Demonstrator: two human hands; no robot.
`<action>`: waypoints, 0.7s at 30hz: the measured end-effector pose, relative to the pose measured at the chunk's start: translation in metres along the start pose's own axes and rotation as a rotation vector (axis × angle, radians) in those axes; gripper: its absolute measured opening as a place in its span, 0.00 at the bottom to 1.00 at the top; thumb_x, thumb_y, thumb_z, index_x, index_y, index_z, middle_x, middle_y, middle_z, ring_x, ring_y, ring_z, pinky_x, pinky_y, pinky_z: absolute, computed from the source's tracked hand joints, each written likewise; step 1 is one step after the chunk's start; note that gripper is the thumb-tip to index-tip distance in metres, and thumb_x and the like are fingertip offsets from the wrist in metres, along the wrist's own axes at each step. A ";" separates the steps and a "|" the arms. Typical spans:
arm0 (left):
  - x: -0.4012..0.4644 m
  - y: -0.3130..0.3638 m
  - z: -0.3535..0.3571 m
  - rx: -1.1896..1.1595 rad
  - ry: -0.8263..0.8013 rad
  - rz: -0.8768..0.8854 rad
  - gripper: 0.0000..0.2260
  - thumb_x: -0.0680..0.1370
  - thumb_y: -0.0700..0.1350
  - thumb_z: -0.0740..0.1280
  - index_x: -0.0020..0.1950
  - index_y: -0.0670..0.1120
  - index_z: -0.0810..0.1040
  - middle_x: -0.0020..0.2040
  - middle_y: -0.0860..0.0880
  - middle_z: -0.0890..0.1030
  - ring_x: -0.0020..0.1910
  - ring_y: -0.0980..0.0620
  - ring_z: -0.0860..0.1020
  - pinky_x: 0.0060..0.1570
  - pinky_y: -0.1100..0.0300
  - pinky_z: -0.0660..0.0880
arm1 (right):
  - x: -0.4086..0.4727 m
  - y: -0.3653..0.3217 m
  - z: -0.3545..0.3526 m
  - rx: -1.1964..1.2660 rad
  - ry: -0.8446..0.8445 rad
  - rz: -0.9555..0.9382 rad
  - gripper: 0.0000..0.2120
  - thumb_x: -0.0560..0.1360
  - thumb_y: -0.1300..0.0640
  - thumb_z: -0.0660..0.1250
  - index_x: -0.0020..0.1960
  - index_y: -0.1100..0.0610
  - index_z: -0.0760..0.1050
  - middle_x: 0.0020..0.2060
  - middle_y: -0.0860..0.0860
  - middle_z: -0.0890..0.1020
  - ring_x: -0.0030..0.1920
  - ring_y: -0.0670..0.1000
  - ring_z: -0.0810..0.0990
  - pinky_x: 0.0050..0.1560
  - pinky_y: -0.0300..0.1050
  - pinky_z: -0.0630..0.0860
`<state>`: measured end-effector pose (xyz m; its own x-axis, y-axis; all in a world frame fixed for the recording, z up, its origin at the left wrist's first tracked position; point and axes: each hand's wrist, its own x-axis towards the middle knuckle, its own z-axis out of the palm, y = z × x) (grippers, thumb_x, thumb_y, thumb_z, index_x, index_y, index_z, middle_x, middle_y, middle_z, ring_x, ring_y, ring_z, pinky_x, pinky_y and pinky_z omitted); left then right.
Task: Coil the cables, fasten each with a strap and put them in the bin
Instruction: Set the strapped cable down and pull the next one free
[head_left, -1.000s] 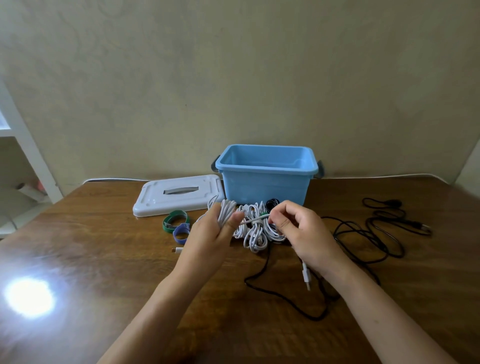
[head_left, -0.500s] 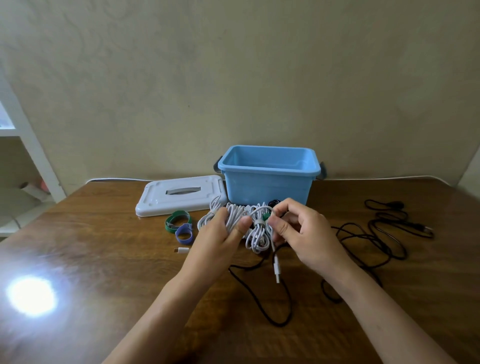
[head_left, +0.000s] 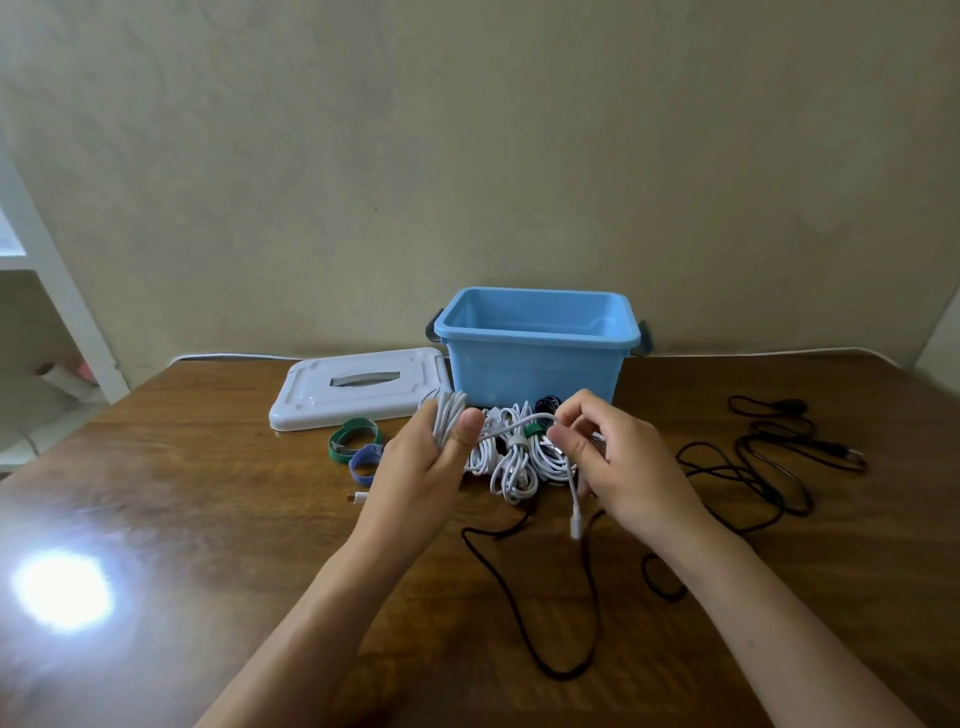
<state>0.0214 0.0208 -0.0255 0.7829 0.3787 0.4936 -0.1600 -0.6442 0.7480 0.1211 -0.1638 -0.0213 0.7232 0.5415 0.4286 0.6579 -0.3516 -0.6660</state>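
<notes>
Since half a second ago, the white cable's plug end (head_left: 575, 527) has been drawn right, now dangling below the right hand (head_left: 621, 465). A white cable coil (head_left: 448, 422) is clamped by the left hand (head_left: 422, 467), thumb pressed across the loops; its free strand is pinched by right thumb and forefinger. Strapped white bundles (head_left: 511, 460) lie at 12 o'clock behind both hands, before the blue bin (head_left: 535, 358). Green and blue straps (head_left: 356, 447) at 9 o'clock, white lid (head_left: 358, 387) at 11, loose black cable (head_left: 753, 462) at 3 on the wooden table (head_left: 182, 519).
</notes>
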 end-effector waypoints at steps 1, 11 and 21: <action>0.000 0.003 -0.002 -0.011 0.012 0.009 0.16 0.79 0.63 0.55 0.43 0.55 0.73 0.35 0.62 0.79 0.34 0.62 0.74 0.33 0.67 0.68 | 0.001 0.003 0.001 -0.080 -0.009 0.004 0.06 0.82 0.45 0.64 0.48 0.45 0.72 0.37 0.45 0.79 0.34 0.43 0.79 0.33 0.39 0.72; -0.005 -0.002 0.007 0.080 -0.130 -0.053 0.23 0.73 0.71 0.52 0.44 0.51 0.69 0.36 0.56 0.73 0.35 0.64 0.72 0.33 0.65 0.62 | -0.004 -0.010 0.009 0.244 0.106 0.025 0.06 0.79 0.47 0.69 0.45 0.47 0.79 0.35 0.44 0.82 0.31 0.46 0.81 0.33 0.37 0.75; -0.010 0.003 0.007 0.055 -0.164 -0.007 0.17 0.74 0.69 0.55 0.46 0.56 0.68 0.38 0.56 0.77 0.39 0.66 0.76 0.34 0.66 0.66 | -0.011 -0.024 0.014 0.547 -0.062 0.086 0.08 0.77 0.53 0.71 0.47 0.58 0.84 0.38 0.53 0.87 0.40 0.52 0.87 0.38 0.39 0.79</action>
<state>0.0176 0.0107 -0.0316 0.8719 0.2728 0.4066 -0.1246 -0.6794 0.7231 0.0949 -0.1507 -0.0183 0.7452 0.5777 0.3331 0.3802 0.0423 -0.9239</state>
